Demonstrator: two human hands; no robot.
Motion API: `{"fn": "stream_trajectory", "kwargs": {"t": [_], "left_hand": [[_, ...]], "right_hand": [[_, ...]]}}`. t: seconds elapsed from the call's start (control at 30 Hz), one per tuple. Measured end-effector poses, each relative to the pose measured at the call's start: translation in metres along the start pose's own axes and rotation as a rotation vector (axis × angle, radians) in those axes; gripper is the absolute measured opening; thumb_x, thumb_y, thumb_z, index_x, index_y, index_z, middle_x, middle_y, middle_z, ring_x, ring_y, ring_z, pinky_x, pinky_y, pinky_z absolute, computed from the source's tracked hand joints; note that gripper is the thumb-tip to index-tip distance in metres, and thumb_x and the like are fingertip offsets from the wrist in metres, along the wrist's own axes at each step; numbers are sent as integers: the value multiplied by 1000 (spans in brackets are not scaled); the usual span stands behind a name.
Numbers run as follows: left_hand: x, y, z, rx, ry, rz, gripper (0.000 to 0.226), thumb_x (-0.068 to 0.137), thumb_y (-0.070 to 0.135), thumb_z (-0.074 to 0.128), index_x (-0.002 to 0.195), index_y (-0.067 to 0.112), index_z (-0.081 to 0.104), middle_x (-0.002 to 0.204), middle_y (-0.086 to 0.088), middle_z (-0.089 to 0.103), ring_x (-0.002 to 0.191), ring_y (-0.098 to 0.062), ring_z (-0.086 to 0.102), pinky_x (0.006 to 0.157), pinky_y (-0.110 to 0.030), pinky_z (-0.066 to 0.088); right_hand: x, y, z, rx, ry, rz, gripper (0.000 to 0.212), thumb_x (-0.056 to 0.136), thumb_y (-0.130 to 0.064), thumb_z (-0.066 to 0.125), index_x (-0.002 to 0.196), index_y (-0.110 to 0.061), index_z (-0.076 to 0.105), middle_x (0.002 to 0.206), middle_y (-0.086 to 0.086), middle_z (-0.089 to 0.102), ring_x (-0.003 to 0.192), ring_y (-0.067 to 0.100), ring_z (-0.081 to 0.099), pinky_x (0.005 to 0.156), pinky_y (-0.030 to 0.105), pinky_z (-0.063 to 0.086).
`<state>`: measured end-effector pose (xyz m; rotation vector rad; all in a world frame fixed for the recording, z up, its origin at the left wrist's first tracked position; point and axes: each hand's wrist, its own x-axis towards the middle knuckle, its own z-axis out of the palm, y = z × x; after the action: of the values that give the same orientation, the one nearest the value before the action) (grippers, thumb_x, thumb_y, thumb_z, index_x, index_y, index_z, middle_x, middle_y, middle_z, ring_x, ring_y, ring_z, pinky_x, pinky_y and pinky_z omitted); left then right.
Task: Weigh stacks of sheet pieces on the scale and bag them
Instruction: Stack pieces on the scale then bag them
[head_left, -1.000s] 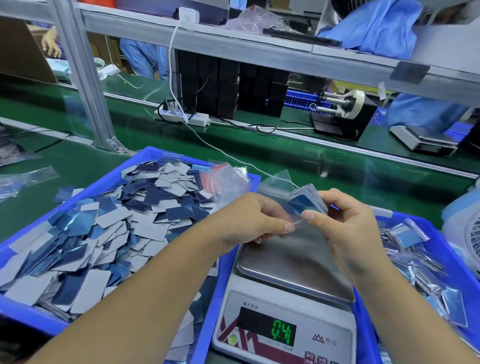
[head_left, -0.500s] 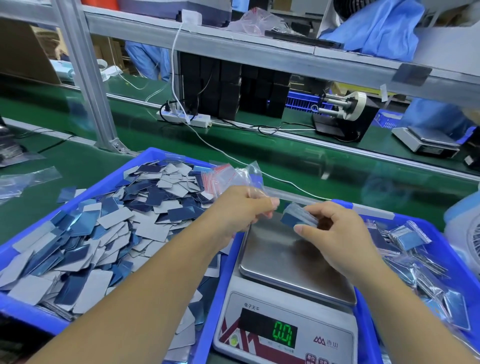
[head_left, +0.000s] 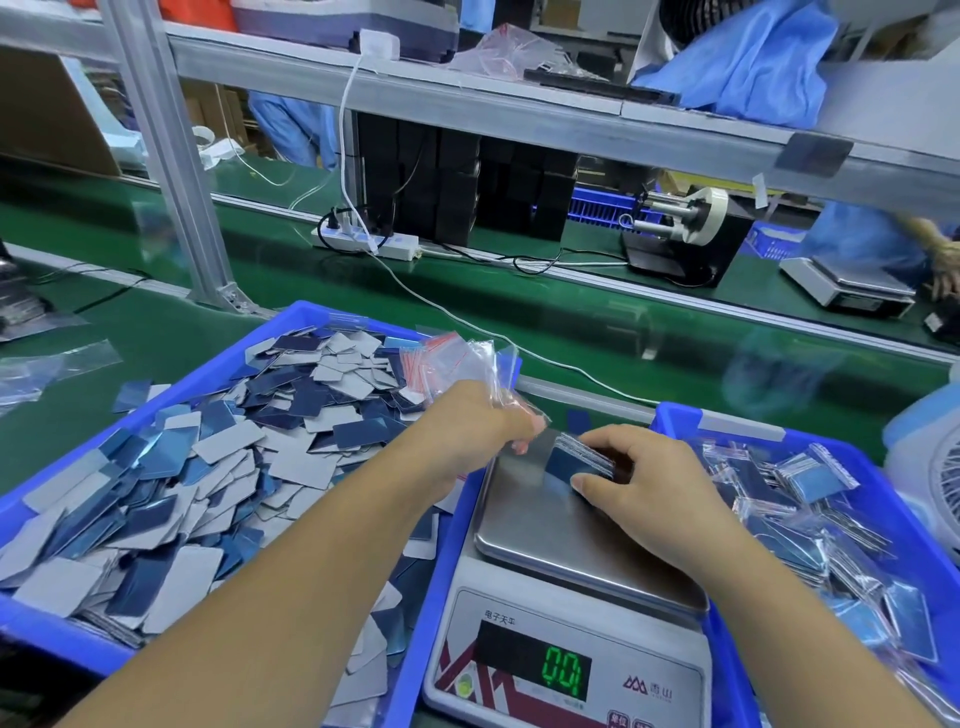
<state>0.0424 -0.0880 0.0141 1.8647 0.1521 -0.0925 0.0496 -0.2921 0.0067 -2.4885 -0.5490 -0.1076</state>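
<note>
Holding a small stack of sheet pieces (head_left: 574, 460) in your right hand (head_left: 644, 486), you have it low over the far part of the scale (head_left: 566, 618) pan; the fingers (head_left: 605, 451) are curled round the stack, thumb on its near edge. Whether the stack touches the pan cannot be told; the display reads roughly zero, so this stack is probably not resting its weight there.

Head view, progress: your left hand (head_left: 475, 431) pinches a clear zip bag (head_left: 496, 384) at the pan's far left corner, fingers closed on the film, next to a bundle of empty bags with red strips. The right bin (head_left: 727, 418) already carries many filled bags (head_left: 815, 478), so a good share of the bagging is done. The left bin (head_left: 291, 322) is heaped with loose pieces (head_left: 218, 483), grey and blue, so much is left. Judgement: the stack in hand looks ready to go into the bag.

Head view, surroundings: the scale sits between the two bins on the green table (head_left: 130, 338). Beyond it lie a power strip (head_left: 366, 241) with a white cable trailing toward the scale, a tape dispenser (head_left: 680, 234), and a second scale (head_left: 847, 283). A fan (head_left: 940, 467) stands just right of the right bin. Possible hindrance: the loose bag bundle hangs close over the pan corner and could brush it, disturbing a reading.
</note>
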Motion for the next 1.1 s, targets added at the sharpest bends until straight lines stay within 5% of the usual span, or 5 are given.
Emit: {"fn": "stream_trajectory", "kwargs": {"t": [0.17,0.3,0.63,0.87,1.1], "left_hand": [[-5,5,2,-69,28,4,46,87,43,73,61,20,44,39,15,43,32,-1,33,48,-23,26],[-7,7,1,-114,-2,15,32,92,41,69,69,22,58,40,18,44,34,1,39,44,-16,29],[-1,2,4,-507,-139,65,11,88,30,75,84,19,76,59,8,48,47,-5,33,46,-19,27],[-5,4,7,-503,-226,150,18,85,38,69,70,28,75,60,5,45,53,-9,33,51,-23,26],[-5,2,4,-534,-295,156,9,82,29,71,84,21,75,67,1,49,58,-11,36,53,-22,29]], "right_hand": [[-1,-3,1,-43,-37,-12,20,84,-26,74,92,-40,63,93,-17,64,86,-6,53,74,3,35],[0,-4,3,-13,13,-19,13,83,-23,74,91,-32,69,86,-17,67,79,-5,54,69,7,36],[-3,-10,-2,783,106,-63,24,72,-19,71,94,-28,75,79,4,73,70,16,68,67,23,53],[-3,-10,3,718,152,-57,31,67,-41,74,98,-36,72,89,1,74,80,28,69,81,58,55],[-4,-9,3,667,250,-66,26,73,-29,73,99,-32,72,92,-1,74,83,24,68,81,53,55]]}}
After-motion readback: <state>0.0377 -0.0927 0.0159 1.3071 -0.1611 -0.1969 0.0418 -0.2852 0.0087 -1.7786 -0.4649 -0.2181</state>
